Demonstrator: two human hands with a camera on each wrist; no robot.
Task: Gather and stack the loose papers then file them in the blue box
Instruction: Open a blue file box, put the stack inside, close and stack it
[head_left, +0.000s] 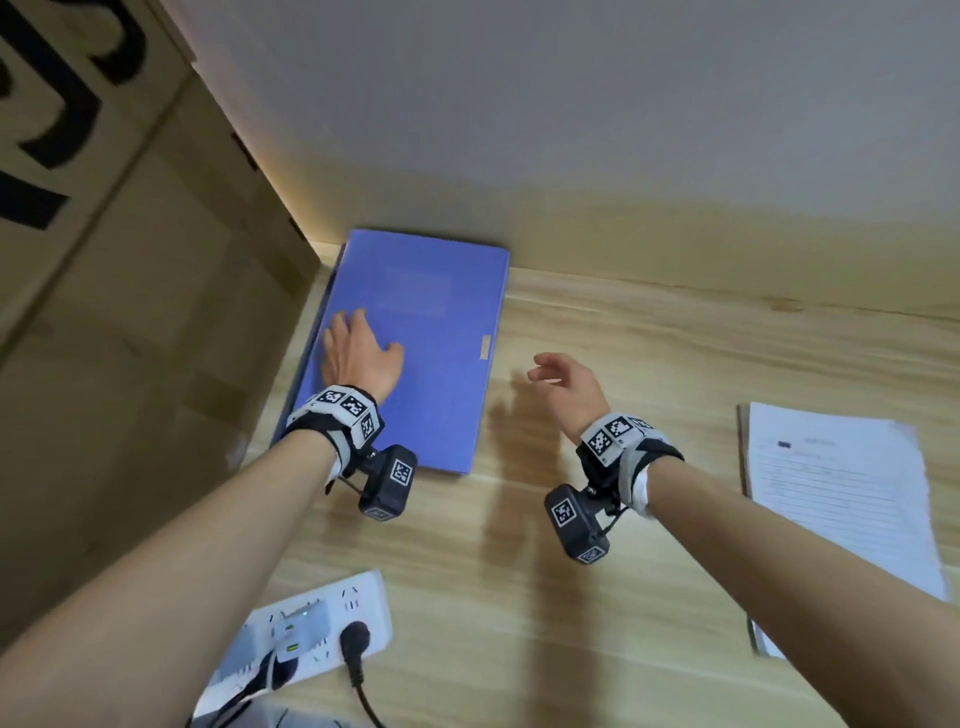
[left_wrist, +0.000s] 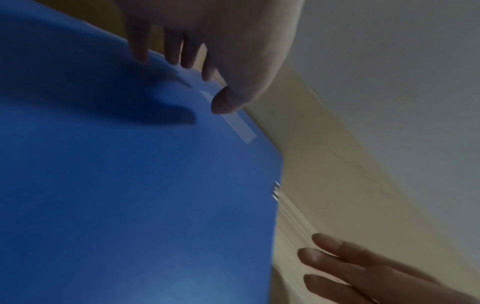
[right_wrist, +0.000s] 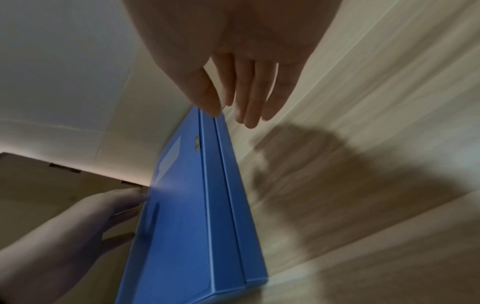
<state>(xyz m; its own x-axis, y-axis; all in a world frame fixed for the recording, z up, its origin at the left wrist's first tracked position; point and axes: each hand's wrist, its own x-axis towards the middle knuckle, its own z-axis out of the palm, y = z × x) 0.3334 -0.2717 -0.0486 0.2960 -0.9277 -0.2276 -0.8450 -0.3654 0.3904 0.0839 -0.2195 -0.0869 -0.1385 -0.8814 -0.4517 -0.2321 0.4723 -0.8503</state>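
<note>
The blue box lies flat and closed on the wooden desk, left of centre in the head view, its far end close against the pale wall and its left side next to a large cardboard carton that fills the left of the frame. The left hand rests palm-down on the lid's left part, fingers extended and lying flat on the blue surface; the left wrist view shows the fingertips on the lid near its far edge and the thumb sticking out beside a pale label strip. The right hand hovers above the bare desk just right of the box, loosely spread and holding nothing (its shadow falls on the wood beneath it); in the right wrist view its fingers hang straight and close together near the far corner of the box, whose side edge shows a seam running along its length. Whether the thumb tip touches that corner I cannot tell. The papers lie in a stack at the right edge of the head view, well apart from the box, the top sheet printed with faint lines. At the bottom left sits a white power strip with a black plug in it.
</note>
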